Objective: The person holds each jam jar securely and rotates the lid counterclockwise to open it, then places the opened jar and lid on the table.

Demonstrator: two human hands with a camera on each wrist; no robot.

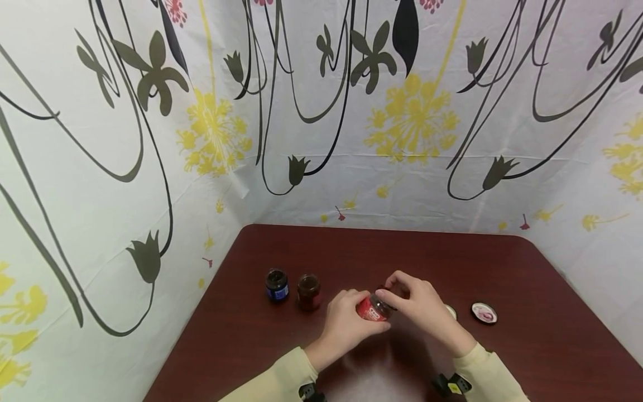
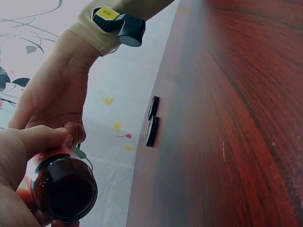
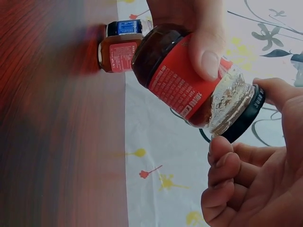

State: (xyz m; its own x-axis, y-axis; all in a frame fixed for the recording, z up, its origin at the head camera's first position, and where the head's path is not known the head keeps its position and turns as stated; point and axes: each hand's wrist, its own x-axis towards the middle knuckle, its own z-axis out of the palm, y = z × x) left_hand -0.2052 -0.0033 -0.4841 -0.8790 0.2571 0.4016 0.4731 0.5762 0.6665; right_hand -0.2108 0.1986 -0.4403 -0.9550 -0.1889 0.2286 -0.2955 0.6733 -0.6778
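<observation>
A glass jar with a red label (image 1: 370, 311) is held above the table, tilted with its mouth toward the right hand. My left hand (image 1: 346, 318) grips it around the body, the thumb lying across the label in the right wrist view. My right hand (image 1: 424, 304) pinches the rim of the black lid (image 3: 244, 116) between thumb and fingers. That lid sits at the jar's mouth; whether it is threaded on cannot be told. Dark contents show through the jar's base (image 2: 68, 191) in the left wrist view.
Left of the hands, a dark jar with a blue label (image 1: 277, 286) and a brown jar with a red label (image 1: 308, 292) stand on the dark red table (image 1: 382, 248). To the right lies a loose lid (image 1: 484, 313); another lid (image 1: 451, 311) is partly hidden by the right wrist.
</observation>
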